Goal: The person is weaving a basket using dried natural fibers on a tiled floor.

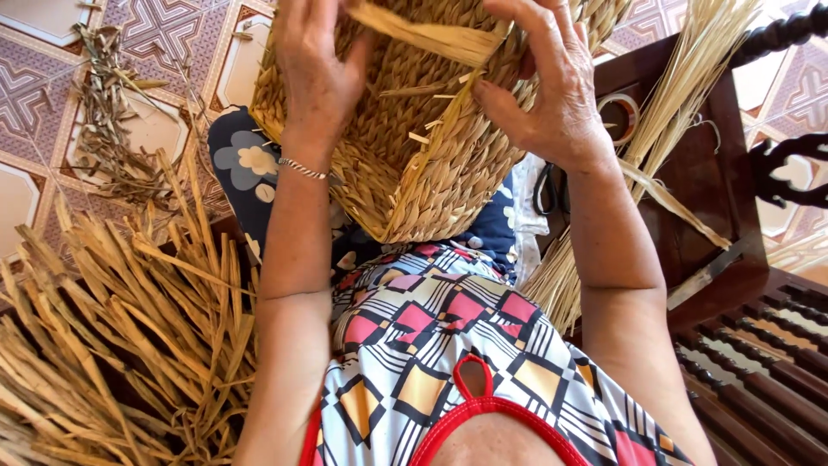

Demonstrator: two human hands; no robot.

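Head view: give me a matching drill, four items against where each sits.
Items:
1. woven basket
2. loose dried straw pile
3. scissors
4. tape roll

Places:
A. dark wooden bench, far end, beside the right hand
B. between both hands, over the lap
C. lower left, beside the left forearm
D. just right of the basket

Pairs: 1-B, 2-C, 3-D, 4-A

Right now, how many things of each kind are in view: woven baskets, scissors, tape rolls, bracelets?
Woven basket: 1
Scissors: 1
Tape roll: 1
Bracelet: 1
Total: 4
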